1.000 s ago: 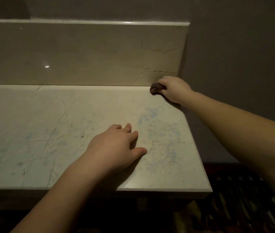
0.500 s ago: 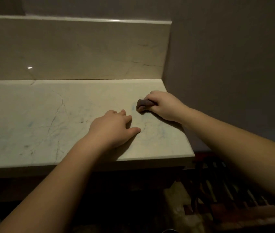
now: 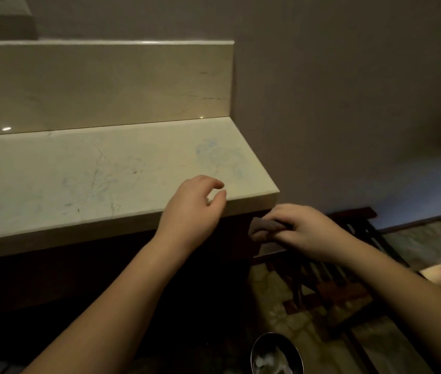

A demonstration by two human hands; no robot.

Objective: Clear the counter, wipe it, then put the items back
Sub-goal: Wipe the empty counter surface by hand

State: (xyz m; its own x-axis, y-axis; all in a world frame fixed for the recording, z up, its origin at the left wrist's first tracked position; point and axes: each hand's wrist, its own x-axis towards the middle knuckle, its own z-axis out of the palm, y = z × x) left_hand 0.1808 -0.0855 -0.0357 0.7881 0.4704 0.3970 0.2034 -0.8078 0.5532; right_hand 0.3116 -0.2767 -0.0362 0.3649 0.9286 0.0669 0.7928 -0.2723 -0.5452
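Note:
The pale marble counter [image 3: 84, 179] lies bare, with faint bluish smears near its right end. My right hand [image 3: 305, 230] grips a small dark cloth [image 3: 265, 228], held off the counter, below and in front of its right front corner. My left hand [image 3: 195, 203] hovers over the counter's front edge near that corner, fingers loosely curled and holding nothing.
A marble backsplash [image 3: 100, 82] rises behind the counter, and a grey wall [image 3: 348, 90] closes it off on the right. Below on the right stands a dark slatted wooden rack [image 3: 348, 265] on a patterned floor. A round metal bin [image 3: 276, 357] sits at the bottom edge.
My right hand drew the cloth from the back right corner forward across the counter and off its front edge. My left hand lifted from the surface and pulled back to the front edge.

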